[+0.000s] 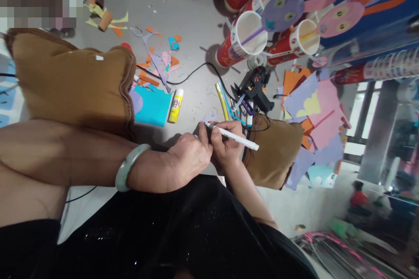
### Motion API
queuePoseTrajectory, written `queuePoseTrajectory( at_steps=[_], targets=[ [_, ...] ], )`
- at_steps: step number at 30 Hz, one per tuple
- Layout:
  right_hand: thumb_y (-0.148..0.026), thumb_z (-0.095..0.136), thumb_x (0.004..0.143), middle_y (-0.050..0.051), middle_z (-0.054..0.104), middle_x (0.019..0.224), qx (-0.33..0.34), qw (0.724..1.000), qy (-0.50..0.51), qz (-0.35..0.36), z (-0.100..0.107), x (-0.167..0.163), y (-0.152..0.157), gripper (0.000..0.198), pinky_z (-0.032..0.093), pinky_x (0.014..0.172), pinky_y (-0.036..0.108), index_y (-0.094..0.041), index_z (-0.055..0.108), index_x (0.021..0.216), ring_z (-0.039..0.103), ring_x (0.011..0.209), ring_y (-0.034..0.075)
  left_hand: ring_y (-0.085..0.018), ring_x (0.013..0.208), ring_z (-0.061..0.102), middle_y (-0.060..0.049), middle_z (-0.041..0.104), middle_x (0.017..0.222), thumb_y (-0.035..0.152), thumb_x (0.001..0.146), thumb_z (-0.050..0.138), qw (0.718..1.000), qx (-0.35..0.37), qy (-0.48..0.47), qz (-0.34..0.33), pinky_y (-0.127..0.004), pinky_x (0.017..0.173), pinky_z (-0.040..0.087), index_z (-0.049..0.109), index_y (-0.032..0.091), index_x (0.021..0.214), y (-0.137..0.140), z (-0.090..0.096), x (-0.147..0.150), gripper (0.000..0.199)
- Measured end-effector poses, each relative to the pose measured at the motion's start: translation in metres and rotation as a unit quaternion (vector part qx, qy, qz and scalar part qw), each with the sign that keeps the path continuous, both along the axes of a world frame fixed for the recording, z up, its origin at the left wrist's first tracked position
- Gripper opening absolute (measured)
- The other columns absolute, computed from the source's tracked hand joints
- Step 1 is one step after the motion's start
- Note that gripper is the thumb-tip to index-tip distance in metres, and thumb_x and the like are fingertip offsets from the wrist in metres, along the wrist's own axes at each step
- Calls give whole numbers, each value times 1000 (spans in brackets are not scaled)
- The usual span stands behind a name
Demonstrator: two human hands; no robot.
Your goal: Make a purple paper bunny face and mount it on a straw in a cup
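My right hand [229, 141] is closed round a white marker pen [240, 138], its tip down on a small purple paper cutout [209, 117]. "Hi" is written on the cutout. My left hand [191, 157], below a pale green bangle on the wrist, presses the lower edge of that cutout with an outstretched index finger. Its other fingers are curled in and partly hidden. Left of the hands stands a yellow glue stick [176, 106] lying on the tabletop, beside a sheet of blue paper [153, 107].
A black glue gun [257, 91] with its cord lies beyond my right hand. Paper cups [242, 37] with animal-face sticks stand behind it. Brown cushions [72, 83] flank me. Paper scraps [160, 61] lie at left, coloured sheets [322, 113] at right.
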State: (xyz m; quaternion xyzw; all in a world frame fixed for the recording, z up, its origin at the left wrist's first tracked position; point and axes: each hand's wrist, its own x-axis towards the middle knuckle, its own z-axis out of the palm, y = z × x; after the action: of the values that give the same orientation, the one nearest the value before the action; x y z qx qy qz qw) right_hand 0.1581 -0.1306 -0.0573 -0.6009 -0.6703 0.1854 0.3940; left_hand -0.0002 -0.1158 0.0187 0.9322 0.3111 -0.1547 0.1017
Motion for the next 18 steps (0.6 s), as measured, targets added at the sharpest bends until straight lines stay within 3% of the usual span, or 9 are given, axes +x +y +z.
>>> queuePoseTrajectory(
  at_steps=[13, 18],
  targets=[
    [-33, 61, 98, -1, 75, 84, 7, 1000, -2, -2, 2, 0, -1, 8, 62, 64, 30, -25, 58, 95, 79, 78, 17, -27, 81, 80, -38, 59, 146, 1, 98, 34, 1000, 20, -7, -8, -33, 63, 59, 51, 0, 155, -3, -5, 0, 59],
    [-34, 62, 97, -1, 70, 79, 46, 997, -55, -26, 4, -1, 1, 10, 55, 58, 28, -25, 62, 92, 71, 67, 15, -27, 75, 80, -40, 58, 144, 1, 98, 31, 1000, 21, -11, -6, -34, 61, 60, 49, -3, 154, -1, -4, 0, 59]
  ],
)
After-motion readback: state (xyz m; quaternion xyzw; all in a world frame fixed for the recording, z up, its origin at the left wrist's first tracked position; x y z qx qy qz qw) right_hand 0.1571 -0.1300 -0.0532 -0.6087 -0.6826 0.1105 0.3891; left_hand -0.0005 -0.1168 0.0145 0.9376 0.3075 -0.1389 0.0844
